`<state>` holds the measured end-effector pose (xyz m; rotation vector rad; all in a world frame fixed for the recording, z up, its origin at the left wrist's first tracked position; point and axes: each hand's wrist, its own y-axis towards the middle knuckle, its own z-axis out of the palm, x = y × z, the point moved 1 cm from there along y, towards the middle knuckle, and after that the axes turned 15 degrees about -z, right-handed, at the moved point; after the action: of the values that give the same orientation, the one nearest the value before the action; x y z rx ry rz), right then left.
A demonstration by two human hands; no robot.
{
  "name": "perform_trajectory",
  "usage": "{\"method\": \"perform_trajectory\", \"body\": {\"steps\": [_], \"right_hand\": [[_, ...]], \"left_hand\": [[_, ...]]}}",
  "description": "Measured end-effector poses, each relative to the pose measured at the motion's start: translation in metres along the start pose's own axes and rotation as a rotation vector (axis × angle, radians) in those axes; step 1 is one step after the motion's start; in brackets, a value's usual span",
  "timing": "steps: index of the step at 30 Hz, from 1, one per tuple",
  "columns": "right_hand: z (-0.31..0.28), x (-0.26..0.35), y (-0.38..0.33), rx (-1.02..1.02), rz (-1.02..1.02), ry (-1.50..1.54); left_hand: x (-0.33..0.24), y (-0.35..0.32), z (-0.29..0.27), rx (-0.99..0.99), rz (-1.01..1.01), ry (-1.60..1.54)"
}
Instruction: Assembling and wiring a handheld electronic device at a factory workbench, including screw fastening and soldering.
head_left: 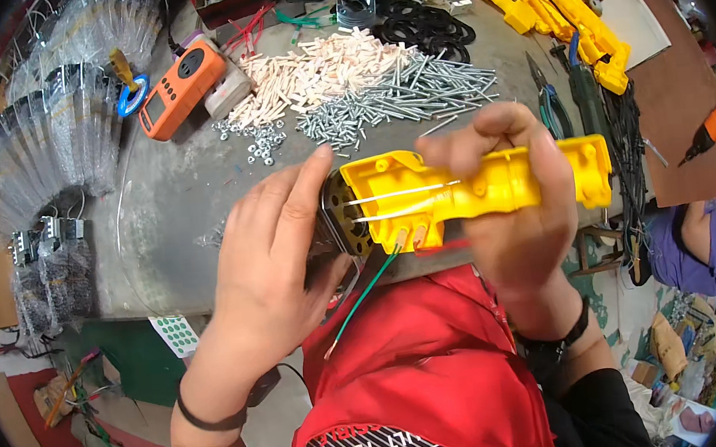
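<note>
My left hand (268,242) is closed around a dark part with a perforated metal end plate (347,222); most of that part is hidden behind the fingers. Against this plate sits one end of a yellow plastic handle half (502,184), its hollow inner side facing up. My right hand (521,198), slightly blurred, wraps round the yellow half from below, thumb and fingers over its edges. Two white-sleeved wires (404,201) run from the plate into the shell. A green wire (361,297) hangs from its lower corner, and a red wire (443,247) lies along its near edge.
Beyond my hands lie piles of pale sleeves (333,65), screws (413,87) and nuts (260,139). An orange socket meter (182,89) stands left of them. Black rings (424,24), pliers (547,99) and more yellow shells (572,18) are at right. Plastic-wrapped parts (60,124) crowd the left.
</note>
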<state>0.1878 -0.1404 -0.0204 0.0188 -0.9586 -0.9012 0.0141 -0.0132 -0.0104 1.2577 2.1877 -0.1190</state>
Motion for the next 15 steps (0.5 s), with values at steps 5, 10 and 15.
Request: {"method": "perform_trajectory", "body": {"steps": [5, 10, 15], "right_hand": [[0.020, -0.004, 0.013, 0.212, -0.185, 0.056], [0.033, -0.007, 0.015, 0.333, -0.151, 0.154], [0.035, -0.018, 0.017, 0.274, -0.175, 0.212]], "left_hand": [[-0.035, 0.010, -0.037, 0.144, 0.064, 0.109], [-0.033, 0.024, -0.023, 0.187, 0.013, -0.102], [-0.025, 0.032, -0.024, 0.295, 0.033, -0.231]]}}
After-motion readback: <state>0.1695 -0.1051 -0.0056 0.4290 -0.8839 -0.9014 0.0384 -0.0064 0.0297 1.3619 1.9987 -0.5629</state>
